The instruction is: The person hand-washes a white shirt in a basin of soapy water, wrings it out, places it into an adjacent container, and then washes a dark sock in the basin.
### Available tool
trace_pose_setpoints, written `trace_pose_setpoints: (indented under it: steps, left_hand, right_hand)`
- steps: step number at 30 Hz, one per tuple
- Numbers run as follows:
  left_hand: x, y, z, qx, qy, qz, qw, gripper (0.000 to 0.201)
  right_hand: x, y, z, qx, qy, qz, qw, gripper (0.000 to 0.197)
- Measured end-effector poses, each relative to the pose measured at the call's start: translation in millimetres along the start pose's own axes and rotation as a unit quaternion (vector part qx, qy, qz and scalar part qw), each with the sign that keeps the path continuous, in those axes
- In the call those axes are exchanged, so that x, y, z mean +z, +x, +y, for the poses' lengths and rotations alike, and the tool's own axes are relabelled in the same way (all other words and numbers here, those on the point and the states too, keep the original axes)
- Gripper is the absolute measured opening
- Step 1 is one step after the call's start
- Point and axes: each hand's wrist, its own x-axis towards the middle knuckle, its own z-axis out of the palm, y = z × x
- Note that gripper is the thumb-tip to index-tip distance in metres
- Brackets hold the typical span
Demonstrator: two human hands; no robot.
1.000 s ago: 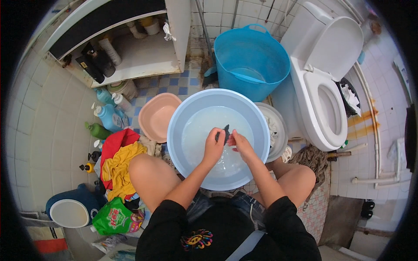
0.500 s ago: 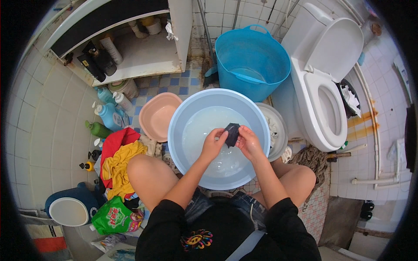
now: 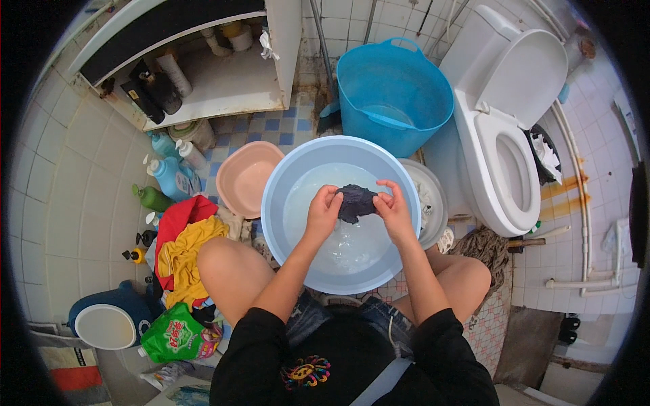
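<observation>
A small dark cloth [image 3: 356, 204], wet-looking and crumpled, is stretched between my two hands above the water. My left hand [image 3: 323, 212] pinches its left end, and my right hand [image 3: 394, 214] pinches the right end between thumb and fingers. Whether it is a sock or some other small garment I cannot make out. Below it stands a large light blue basin [image 3: 277, 238] between my knees. Cloudy, whitish water [image 3: 344, 254] with some bubbles fills part of it.
Left of the basin are a pink basin [image 3: 248, 177], a red and yellow clothes pile [image 3: 187, 257], several bottles [image 3: 169, 179] and a green detergent bag [image 3: 177, 336]. Behind stands a blue tub [image 3: 393, 88]; a whitish bowl [image 3: 433, 203] and toilet [image 3: 504, 169] are on the right.
My hands have moved apart and slightly up, spreading the dark cloth wider between them. It was bunched and narrow before.
</observation>
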Motion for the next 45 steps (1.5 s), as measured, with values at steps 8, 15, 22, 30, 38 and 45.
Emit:
trace_pose_setpoints:
  steps: [8, 15, 22, 30, 38, 45]
  left_hand:
    - [0, 2, 21, 0.189, 0.290, 0.046, 0.937, 0.009]
    - [-4, -1, 30, 0.212, 0.385, 0.013, 0.898, 0.012]
    - [10, -11, 58, 0.065, 0.271, -0.071, 0.958, 0.022]
    - [2, -8, 21, 0.108, 0.315, 0.023, 0.943, 0.009]
    - [18, -14, 7, -0.180, -0.010, -0.056, 0.982, 0.018]
    - [9, -9, -2, -0.208, -0.189, -0.018, 0.959, 0.027]
  right_hand:
    - [-14, 6, -1, -0.048, -0.146, -0.049, 0.987, 0.031]
    - [-10, 2, -7, -0.130, -0.388, -0.082, 0.909, 0.032]
    - [-24, 4, -3, 0.028, -0.117, -0.031, 0.992, 0.010]
    - [-23, 3, -10, 0.035, -0.063, -0.053, 0.996, 0.009]
    - [-20, 4, -6, 0.033, -0.065, -0.076, 0.994, 0.015]
    - [-14, 2, -11, 0.004, -0.061, -0.089, 0.994, 0.034]
